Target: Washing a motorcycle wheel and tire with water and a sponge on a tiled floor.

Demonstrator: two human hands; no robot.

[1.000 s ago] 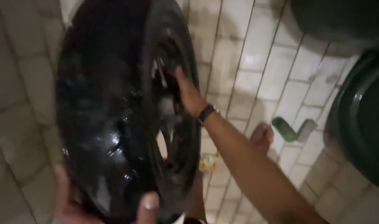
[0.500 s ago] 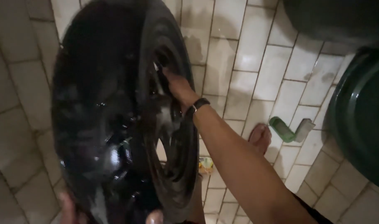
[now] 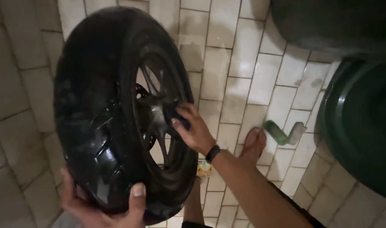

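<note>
A wet black motorcycle wheel (image 3: 104, 109), tyre on a black spoked rim, stands upright over the tiled floor. My left hand (image 3: 100, 207) grips the tyre's lower edge from beneath, thumb over the tread. My right hand (image 3: 193, 128), with a dark band on the wrist, presses a dark pad or sponge against the rim near the hub; what it is exactly is hard to tell in the dim light.
Pale floor tiles (image 3: 243, 63) look wet. My bare foot (image 3: 253, 145) stands right of the wheel. A green and white brush or bottle (image 3: 283, 133) lies beyond it. A dark green tub (image 3: 361, 122) fills the right side, another dark vessel (image 3: 336, 21) above it.
My right hand slid from the rim's upper part down toward the hub. The wheel turned, showing more of its spokes, and my left hand came fully into view under the tyre.
</note>
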